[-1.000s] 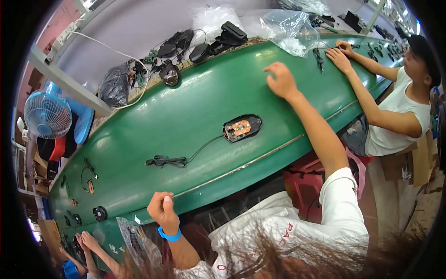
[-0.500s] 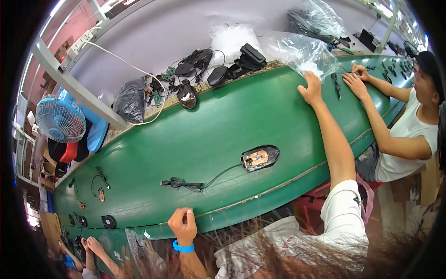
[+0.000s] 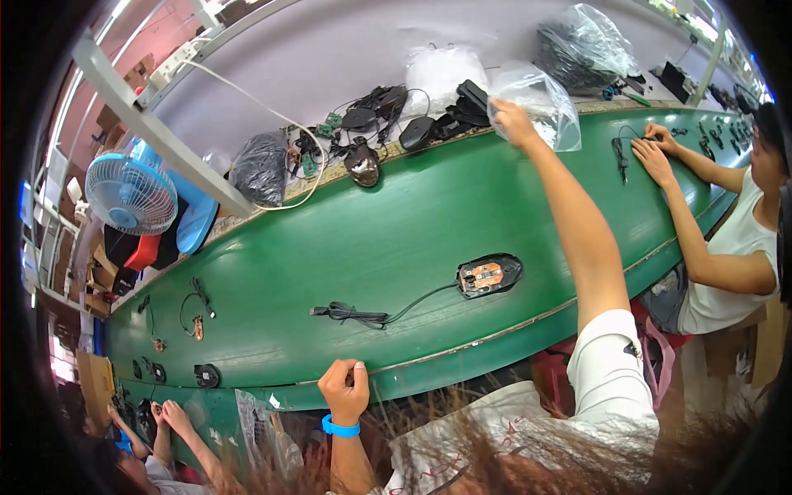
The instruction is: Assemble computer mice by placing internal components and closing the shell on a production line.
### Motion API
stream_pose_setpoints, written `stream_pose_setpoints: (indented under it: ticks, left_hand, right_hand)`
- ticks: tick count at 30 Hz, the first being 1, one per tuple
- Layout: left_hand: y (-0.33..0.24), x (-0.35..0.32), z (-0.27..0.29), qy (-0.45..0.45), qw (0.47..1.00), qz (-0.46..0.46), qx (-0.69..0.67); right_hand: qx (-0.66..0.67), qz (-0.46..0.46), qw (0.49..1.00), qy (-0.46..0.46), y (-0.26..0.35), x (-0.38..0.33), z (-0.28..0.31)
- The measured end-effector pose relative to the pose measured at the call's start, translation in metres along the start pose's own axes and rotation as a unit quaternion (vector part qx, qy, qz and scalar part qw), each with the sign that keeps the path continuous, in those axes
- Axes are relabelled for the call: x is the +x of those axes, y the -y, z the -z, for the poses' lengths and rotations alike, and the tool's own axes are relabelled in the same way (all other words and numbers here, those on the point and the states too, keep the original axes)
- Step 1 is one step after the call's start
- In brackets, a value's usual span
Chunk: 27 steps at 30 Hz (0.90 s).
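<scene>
My right hand point(image 3: 515, 124) reaches to the far edge of the green bench, its fingers closed on the left rim of a clear plastic bag point(image 3: 563, 124) with small white contents. My left hand point(image 3: 345, 390), with a blue wristband, is curled into a fist at the near edge; what it holds, if anything, is hidden. Between my arms lies an opened computer mouse point(image 3: 489, 275), its orange-brown circuit board exposed. Its black cable point(image 3: 355, 314), bundled near the plug, stretches left. Neither hand touches the mouse.
Mouse shells point(image 3: 361, 163), loose cables and a black bag point(image 3: 260, 169) line the back ledge. A blue fan point(image 3: 130, 195) stands far left. Boards with cables point(image 3: 198, 327) lie on the left of the green bench point(image 3: 330, 247). Co-workers' hands point(image 3: 656, 157) work at right and lower left.
My right hand has gone from the bag's near side to its left rim, now gripping it. The bag's shape has shifted. My left hand stays curled. The whole view has swung slightly.
</scene>
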<state>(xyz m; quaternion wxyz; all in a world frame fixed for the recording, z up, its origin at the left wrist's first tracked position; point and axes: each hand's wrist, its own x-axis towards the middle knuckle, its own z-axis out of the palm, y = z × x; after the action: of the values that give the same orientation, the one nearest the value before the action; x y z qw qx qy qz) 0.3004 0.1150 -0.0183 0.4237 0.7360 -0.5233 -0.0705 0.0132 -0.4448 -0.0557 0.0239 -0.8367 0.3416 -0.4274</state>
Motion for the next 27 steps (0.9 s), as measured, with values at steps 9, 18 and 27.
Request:
stream_pose_setpoints:
  ticks: [9,18,27]
  left_hand:
    - [0.001,0.002,-0.002,-0.005,1.000,-0.013,-0.027]
    - [0.009,0.002,-0.008,-0.018,0.997,-0.064,-0.038]
    - [0.007,-0.009,-0.009,-0.038,0.997,-0.017,-0.062]
  right_hand:
    - [-0.268,-0.299,0.912,0.082,0.045,-0.030,0.055]
    - [-0.296,-0.128,0.945,0.056,-0.170,-0.085,0.022]
    - [-0.142,-0.152,0.978,0.030,-0.170,-0.038,-0.018]
